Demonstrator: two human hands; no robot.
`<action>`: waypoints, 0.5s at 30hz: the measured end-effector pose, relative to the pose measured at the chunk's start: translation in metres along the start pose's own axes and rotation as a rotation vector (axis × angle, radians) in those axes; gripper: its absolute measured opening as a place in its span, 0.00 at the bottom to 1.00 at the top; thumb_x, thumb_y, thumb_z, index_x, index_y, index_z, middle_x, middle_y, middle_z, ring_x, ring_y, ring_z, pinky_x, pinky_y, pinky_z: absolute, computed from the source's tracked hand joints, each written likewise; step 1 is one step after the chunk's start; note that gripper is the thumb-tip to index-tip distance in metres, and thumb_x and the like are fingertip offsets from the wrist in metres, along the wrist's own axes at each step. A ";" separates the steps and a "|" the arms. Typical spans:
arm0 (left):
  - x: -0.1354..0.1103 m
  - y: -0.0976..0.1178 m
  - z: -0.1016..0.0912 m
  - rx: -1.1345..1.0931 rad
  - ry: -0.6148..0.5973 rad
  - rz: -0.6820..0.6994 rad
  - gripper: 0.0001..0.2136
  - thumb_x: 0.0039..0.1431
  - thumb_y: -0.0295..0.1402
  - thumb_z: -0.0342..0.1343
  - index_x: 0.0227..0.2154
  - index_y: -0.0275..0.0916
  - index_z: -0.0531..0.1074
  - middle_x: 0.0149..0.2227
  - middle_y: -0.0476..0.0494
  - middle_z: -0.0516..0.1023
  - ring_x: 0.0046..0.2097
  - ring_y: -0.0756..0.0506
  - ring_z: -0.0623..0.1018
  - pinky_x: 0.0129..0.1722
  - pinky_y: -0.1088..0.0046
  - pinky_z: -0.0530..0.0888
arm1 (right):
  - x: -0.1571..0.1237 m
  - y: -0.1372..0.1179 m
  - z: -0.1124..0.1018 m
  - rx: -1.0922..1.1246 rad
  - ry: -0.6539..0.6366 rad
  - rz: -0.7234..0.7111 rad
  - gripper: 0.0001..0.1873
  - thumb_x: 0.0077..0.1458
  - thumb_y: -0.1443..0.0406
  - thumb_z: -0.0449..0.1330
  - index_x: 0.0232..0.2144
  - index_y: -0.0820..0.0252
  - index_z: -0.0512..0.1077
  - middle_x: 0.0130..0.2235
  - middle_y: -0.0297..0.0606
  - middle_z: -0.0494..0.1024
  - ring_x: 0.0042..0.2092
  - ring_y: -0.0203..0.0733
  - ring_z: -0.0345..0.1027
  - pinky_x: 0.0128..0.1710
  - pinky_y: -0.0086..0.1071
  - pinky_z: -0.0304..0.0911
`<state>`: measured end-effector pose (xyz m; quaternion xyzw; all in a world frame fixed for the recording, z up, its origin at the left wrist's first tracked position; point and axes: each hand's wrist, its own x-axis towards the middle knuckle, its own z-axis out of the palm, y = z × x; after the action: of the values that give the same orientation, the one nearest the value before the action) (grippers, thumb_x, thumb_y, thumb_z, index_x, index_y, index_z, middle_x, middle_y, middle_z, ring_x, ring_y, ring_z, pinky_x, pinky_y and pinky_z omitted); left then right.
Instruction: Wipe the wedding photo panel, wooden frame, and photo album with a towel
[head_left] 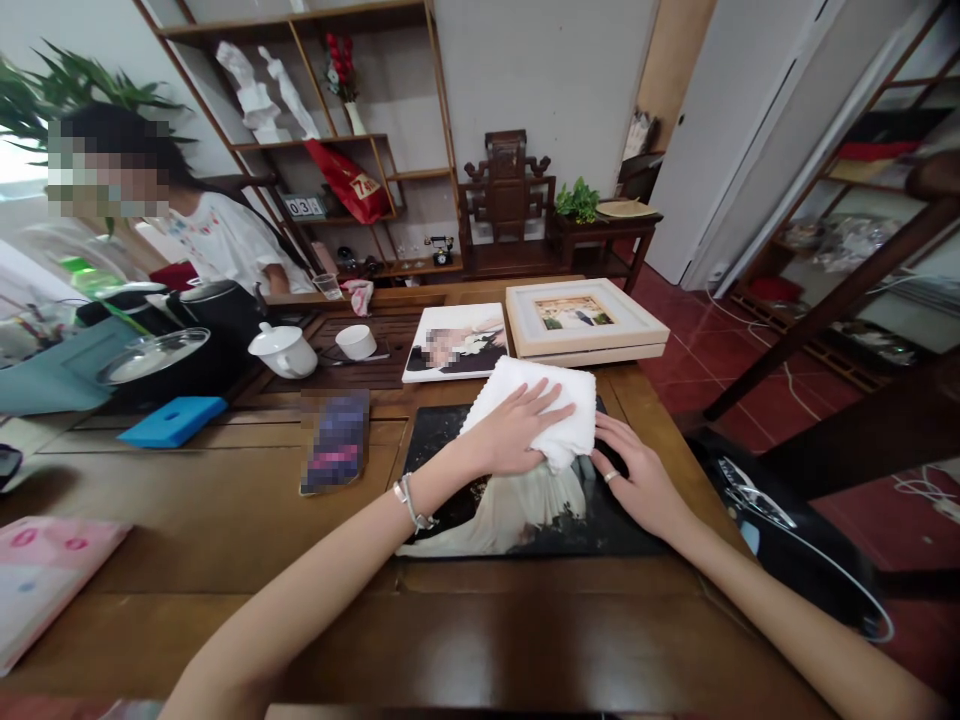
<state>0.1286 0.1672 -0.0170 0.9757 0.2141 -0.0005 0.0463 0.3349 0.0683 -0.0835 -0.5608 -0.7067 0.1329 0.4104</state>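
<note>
A dark photo panel showing a pale, flowing dress lies flat on the wooden table. On its upper part rests a folded white cloth. My left hand lies flat on the cloth with its fingers spread, and a bracelet circles that wrist. At the panel's right edge, my right hand has its fingers stretched out and a ring on one of them. Its fingertips are close beside the cloth's right corner; whether they touch it I cannot tell.
Behind the panel lie a photo print and a thick framed picture. A phone-like item, a blue box, a white teapot and a cup are to the left. A person sits across the table.
</note>
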 end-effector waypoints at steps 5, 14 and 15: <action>-0.017 0.032 0.002 0.035 -0.026 -0.083 0.37 0.55 0.31 0.55 0.67 0.33 0.50 0.69 0.29 0.47 0.70 0.29 0.45 0.66 0.50 0.50 | 0.000 0.003 -0.001 -0.013 -0.003 -0.001 0.17 0.61 0.62 0.52 0.48 0.60 0.74 0.57 0.51 0.73 0.61 0.54 0.64 0.61 0.55 0.59; -0.100 0.156 0.046 0.352 0.324 -0.057 0.33 0.59 0.39 0.54 0.64 0.29 0.56 0.65 0.22 0.59 0.65 0.23 0.59 0.64 0.43 0.48 | 0.000 0.003 -0.004 -0.011 -0.041 0.040 0.18 0.62 0.59 0.53 0.51 0.55 0.73 0.59 0.45 0.72 0.64 0.51 0.59 0.63 0.54 0.56; -0.101 0.154 0.047 0.305 0.295 -0.067 0.36 0.58 0.42 0.55 0.65 0.29 0.53 0.66 0.22 0.56 0.66 0.23 0.56 0.64 0.44 0.48 | 0.000 0.002 -0.003 -0.011 -0.042 0.040 0.18 0.62 0.59 0.53 0.51 0.54 0.73 0.59 0.45 0.72 0.64 0.51 0.59 0.63 0.54 0.55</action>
<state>0.1023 -0.0189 -0.0478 0.9533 0.2482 0.1082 -0.1336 0.3391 0.0680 -0.0830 -0.5741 -0.7047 0.1489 0.3895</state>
